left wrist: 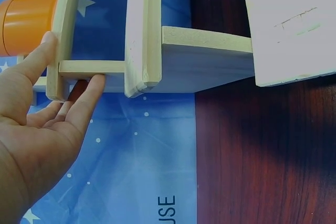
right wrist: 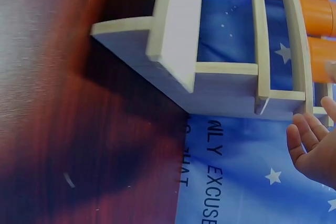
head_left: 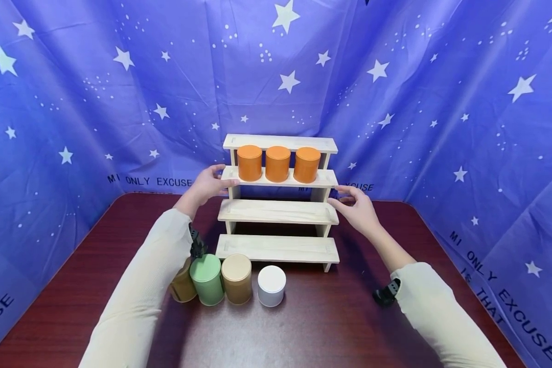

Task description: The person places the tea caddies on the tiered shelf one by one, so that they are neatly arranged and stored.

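Note:
A pale wooden tiered display shelf (head_left: 276, 210) stands on the table, three orange round tins (head_left: 277, 164) lined up on its second tier from the top. At that tier's left end my left hand (head_left: 207, 185) holds the board. In the left wrist view its thumb (left wrist: 44, 51) lies on the board beside a tin, with the other fingers below and behind. My right hand (head_left: 356, 207) is at the shelf's right end, its fingers loosely bent. In the right wrist view those fingertips (right wrist: 299, 121) are by the board's end; whether they touch it I cannot tell.
In front of the shelf's left half stand a green tin (head_left: 207, 280), a tan tin (head_left: 236, 279), a smaller white tin (head_left: 271, 286) and a brownish tin (head_left: 184, 286) partly behind the left sleeve. A blue star-patterned curtain (head_left: 276, 66) surrounds the dark red table (head_left: 331, 327).

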A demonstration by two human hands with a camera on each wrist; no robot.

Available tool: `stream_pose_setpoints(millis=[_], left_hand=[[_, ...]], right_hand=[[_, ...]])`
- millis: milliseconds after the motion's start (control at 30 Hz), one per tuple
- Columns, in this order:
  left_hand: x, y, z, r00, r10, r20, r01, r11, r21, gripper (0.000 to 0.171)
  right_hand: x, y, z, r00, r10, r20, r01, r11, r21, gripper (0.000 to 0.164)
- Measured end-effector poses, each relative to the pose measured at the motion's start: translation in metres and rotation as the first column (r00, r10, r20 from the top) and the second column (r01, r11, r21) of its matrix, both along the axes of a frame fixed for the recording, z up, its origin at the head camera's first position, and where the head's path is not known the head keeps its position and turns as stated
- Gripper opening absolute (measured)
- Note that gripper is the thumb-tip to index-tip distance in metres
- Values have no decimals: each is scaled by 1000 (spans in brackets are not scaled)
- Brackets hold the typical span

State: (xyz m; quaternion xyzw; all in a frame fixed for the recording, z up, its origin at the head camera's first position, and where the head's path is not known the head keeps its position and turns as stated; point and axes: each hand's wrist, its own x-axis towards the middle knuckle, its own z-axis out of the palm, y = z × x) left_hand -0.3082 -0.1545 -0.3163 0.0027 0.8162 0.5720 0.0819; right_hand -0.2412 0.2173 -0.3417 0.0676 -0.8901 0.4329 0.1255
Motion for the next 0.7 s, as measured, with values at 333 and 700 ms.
stream_pose_setpoints(millis=[333, 700], left_hand=[[1, 0, -2, 1000, 3, 12, -3, 1000, 27, 84], [0, 1, -1, 1000, 1, 2, -1, 1000, 28, 84]], right_hand=[[33, -6, -9, 993, 120, 13, -119, 991, -57, 45], [52, -14, -22, 975, 219, 42, -218, 976, -29, 41]])
